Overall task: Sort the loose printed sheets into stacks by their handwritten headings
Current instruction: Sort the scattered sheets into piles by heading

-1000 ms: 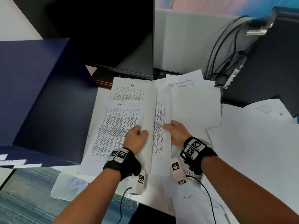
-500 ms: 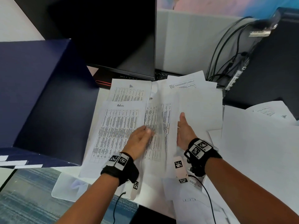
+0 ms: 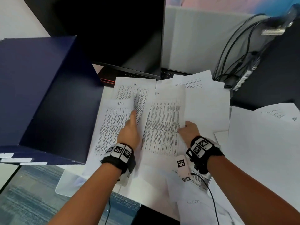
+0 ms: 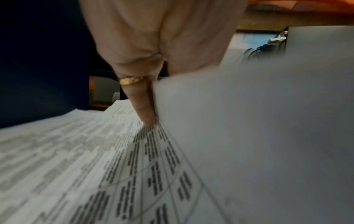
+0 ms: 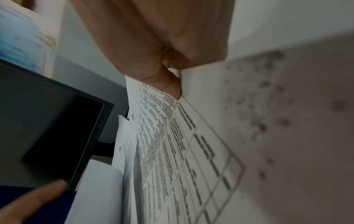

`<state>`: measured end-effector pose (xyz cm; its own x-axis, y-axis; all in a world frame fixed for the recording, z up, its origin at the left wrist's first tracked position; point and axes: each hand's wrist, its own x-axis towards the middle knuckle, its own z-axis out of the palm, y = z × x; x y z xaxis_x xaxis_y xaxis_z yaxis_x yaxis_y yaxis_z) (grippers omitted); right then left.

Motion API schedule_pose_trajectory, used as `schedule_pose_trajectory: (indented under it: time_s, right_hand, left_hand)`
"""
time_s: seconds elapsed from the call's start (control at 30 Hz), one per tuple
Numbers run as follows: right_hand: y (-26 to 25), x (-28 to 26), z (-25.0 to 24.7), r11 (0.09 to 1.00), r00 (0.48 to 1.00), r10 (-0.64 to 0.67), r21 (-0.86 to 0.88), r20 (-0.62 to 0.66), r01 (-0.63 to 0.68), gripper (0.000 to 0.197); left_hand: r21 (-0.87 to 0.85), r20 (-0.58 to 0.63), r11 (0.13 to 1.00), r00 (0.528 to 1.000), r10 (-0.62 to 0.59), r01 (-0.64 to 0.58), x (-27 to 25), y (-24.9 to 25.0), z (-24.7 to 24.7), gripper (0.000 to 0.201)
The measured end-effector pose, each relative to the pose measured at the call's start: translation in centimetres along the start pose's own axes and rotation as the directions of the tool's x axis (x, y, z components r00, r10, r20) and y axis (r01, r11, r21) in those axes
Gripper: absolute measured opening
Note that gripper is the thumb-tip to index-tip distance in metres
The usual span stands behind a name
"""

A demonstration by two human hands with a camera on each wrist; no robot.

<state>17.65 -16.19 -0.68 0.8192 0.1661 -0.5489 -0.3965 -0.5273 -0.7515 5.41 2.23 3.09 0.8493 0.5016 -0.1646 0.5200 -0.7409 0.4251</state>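
**Mia:** What is the right hand (image 3: 188, 129) doing?

**Ben:** It is pinching the right edge of a printed sheet (image 3: 164, 125). In the right wrist view the thumb and curled fingers (image 5: 172, 84) are squeezing the paper's edge. The sheet is full of small tables, and it has a handwritten "HR" heading (image 3: 156, 93) at the top.

**Mia:** Where is that sheet sitting?

**Ben:** It is lying in the middle of the desk, on top of other white papers (image 3: 207, 108). Its left edge is lifting up a bit.

**Mia:** And the left hand (image 3: 129, 132)?

**Ben:** It is stretching out with straight fingers. It is not holding anything. The fingertips are pressing down on the sheet marked "Admin" (image 3: 113, 124), right beside the lifted edge. In the left wrist view a finger with a gold ring (image 4: 131, 80) is touching the printed paper.

**Mia:** Are there more sheets?

**Ben:** Yes. Another sheet with an "HR" heading (image 3: 134, 88) is lying behind the "Admin" one, partly under it. More loose sheets (image 3: 263, 143) are lying on the right side.

**Mia:** What else is sitting there?

**Ben:** A big dark blue box (image 3: 40, 98) is standing on the left. A black monitor (image 3: 113, 33) is standing at the back. Black cables (image 3: 233, 51) are hanging on the right.
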Motion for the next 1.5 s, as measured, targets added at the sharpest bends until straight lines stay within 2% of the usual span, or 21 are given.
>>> schedule_pose_trajectory:
  time_s: [0.07, 0.17, 0.2, 0.27, 0.3, 0.33, 0.43, 0.5, 0.57, 0.7, 0.87, 0.97, 1.1, 1.17, 1.23, 1.3, 1.33, 1.4, 1.5]
  right_hand:
    - [-0.5, 0.7, -0.2, 0.999, 0.999, -0.001, 0.038, -0.047, 0.003, 0.026]
    - [-1.4, 1.6, 0.0, 0.999, 1.000, -0.004, 0.047, 0.008, 0.004, 0.021]
    - [-1.9, 1.5, 0.2, 0.999, 0.999, 0.005, 0.049, 0.037, -0.006, 0.019]
    - [-2.3, 1.9, 0.9, 0.997, 0.997, 0.003, 0.076, 0.076, -0.008, 0.018]
    - [-2.3, 2.2, 1.2, 0.996, 0.997, -0.002, 0.088, 0.083, -0.005, 0.019]
    - [-2.5, 2.1, 1.4, 0.996, 0.996, 0.003, 0.088, 0.085, -0.010, 0.022]
    - [-2.3, 2.4, 1.4, 0.999, 0.995, 0.025, 0.045, 0.093, -0.029, 0.022]
    - [-2.1, 2.4, 1.0, 0.995, 0.994, 0.028, -0.099, 0.101, -0.018, 0.011]
    - [-2.0, 2.6, 0.8, 0.978, 0.998, 0.006, -0.210, 0.061, 0.007, 0.021]
    - [-2.4, 3.1, 0.7, 0.996, 1.000, -0.002, -0.091, -0.020, 0.000, 0.017]
    - [-4.6, 3.2, 3.0, 1.000, 0.998, -0.014, -0.021, 0.068, 0.015, 0.016]
    - [-6.0, 3.1, 5.1, 0.991, 0.993, -0.033, -0.123, 0.109, 0.046, 0.021]
    - [-7.2, 2.9, 7.6, 0.992, 0.982, -0.037, -0.111, 0.183, 0.058, 0.016]
    - [-7.5, 3.0, 8.5, 0.997, 0.977, -0.032, -0.057, 0.209, 0.045, 0.013]
    - [-7.3, 3.6, 9.1, 0.999, 0.978, 0.026, 0.025, 0.208, -0.032, 0.022]
    - [-7.3, 3.8, 9.4, 0.988, 0.974, 0.097, 0.096, 0.206, -0.118, 0.058]
    - [-7.4, 3.6, 9.2, 0.990, 0.970, 0.106, 0.069, 0.218, -0.123, 0.067]
    - [-8.0, 2.9, 9.1, 0.994, 0.973, 0.071, -0.097, 0.217, -0.051, 0.058]
    - [-7.7, 3.2, 9.6, 0.969, 0.986, 0.036, -0.246, 0.160, 0.004, 0.043]
  left_hand:
    - [0.055, 0.042, 0.997, 0.998, 0.053, -0.055, 0.4, -0.4, -0.8, 0.068]
    - [0.165, 0.105, 0.986, 0.994, -0.012, -0.006, 1.3, -0.7, -0.6, 0.032]
    - [0.166, 0.110, 0.985, 0.992, -0.055, 0.036, 1.5, -0.7, -0.3, 0.034]
    - [0.214, 0.152, 0.973, 0.981, -0.117, 0.083, 1.7, -0.4, 0.5, 0.059]
    - [0.259, 0.154, 0.962, 0.980, -0.127, 0.084, 1.7, -0.4, 0.9, 0.065]
    - [0.293, 0.140, 0.952, 0.982, -0.129, 0.083, 1.8, -0.3, 1.2, 0.065]
    - [0.285, 0.108, 0.956, 0.989, -0.102, 0.067, 2.2, -0.5, 1.3, 0.043]
    - [0.303, 0.134, 0.952, 0.987, -0.086, 0.042, 2.3, -0.5, 1.1, 0.033]
    - [0.310, 0.146, 0.950, 0.986, -0.084, 0.035, 2.3, -0.6, 0.6, 0.028]
    - [0.258, 0.114, 0.966, 0.991, -0.063, 0.031, 1.9, -0.7, -0.8, 0.018]
    - [0.208, 0.118, 0.976, 0.992, 0.034, -0.059, 1.3, -0.7, -1.9, 0.023]
    - [0.227, 0.136, 0.968, 0.988, 0.078, -0.107, 1.0, -0.6, -1.7, 0.019]
    - [0.218, 0.156, 0.965, 0.982, 0.111, -0.144, 0.8, -0.8, -1.2, 0.018]
    - [0.206, 0.163, 0.969, 0.981, 0.102, -0.134, 0.8, -1.0, -0.9, 0.030]
    - [0.171, 0.168, 0.979, 0.983, 0.081, -0.110, 0.7, -1.2, -0.6, 0.049]
    - [0.146, 0.166, 0.984, 0.983, 0.076, -0.101, 0.5, -1.4, -0.5, 0.047]
    - [0.145, 0.167, 0.984, 0.982, 0.082, -0.107, 0.4, -1.5, -0.4, 0.037]
    - [0.136, 0.164, 0.985, 0.983, 0.079, -0.102, 0.4, -1.7, -0.5, 0.020]
    - [0.143, 0.157, 0.987, 0.986, 0.054, -0.077, 0.5, -1.7, -0.9, 0.025]
